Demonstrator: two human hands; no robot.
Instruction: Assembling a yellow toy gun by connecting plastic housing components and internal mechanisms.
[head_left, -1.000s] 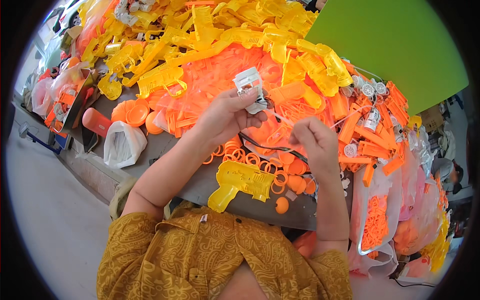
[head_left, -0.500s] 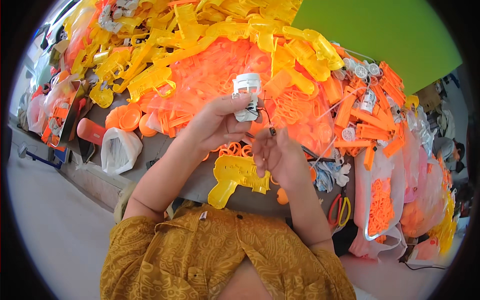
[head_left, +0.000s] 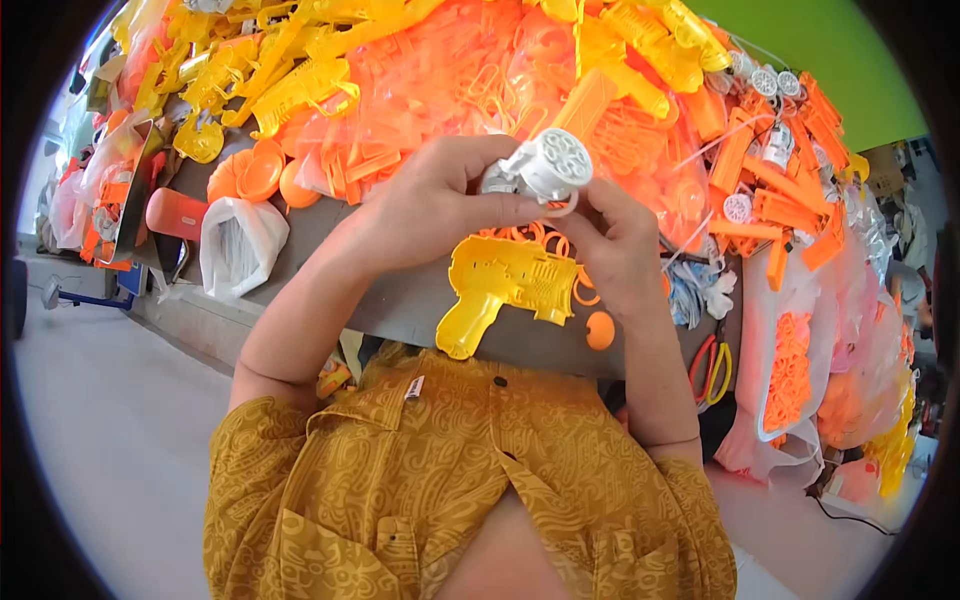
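Note:
Above the table, my left hand [head_left: 440, 197] grips a white plastic toy mechanism [head_left: 556, 166], a short cylinder with round holes in its end face. That face is tilted up toward me and to the right. Close against its lower right side is my right hand [head_left: 618, 240], fingers curled, thumb and fingertips at a thin white loop [head_left: 569, 206] under the cylinder. Part of the mechanism is hidden by my left fingers. Below both hands lies a yellow toy gun half-shell [head_left: 500, 285], inner side up, its grip pointing toward me.
Bagged orange parts [head_left: 430, 90] and yellow shells [head_left: 300, 95] heap up behind my hands. Orange pieces and white wheels pile at right, above a clear bag [head_left: 790, 370]. Scissors [head_left: 715, 370] sit at the table's right edge. A white bag [head_left: 240, 245] and orange cylinder [head_left: 176, 213] stand left.
The mechanism has been tipped so its holed end faces me, and it sits farther right. My right hand has risen to it from below. The whole view has shifted somewhat.

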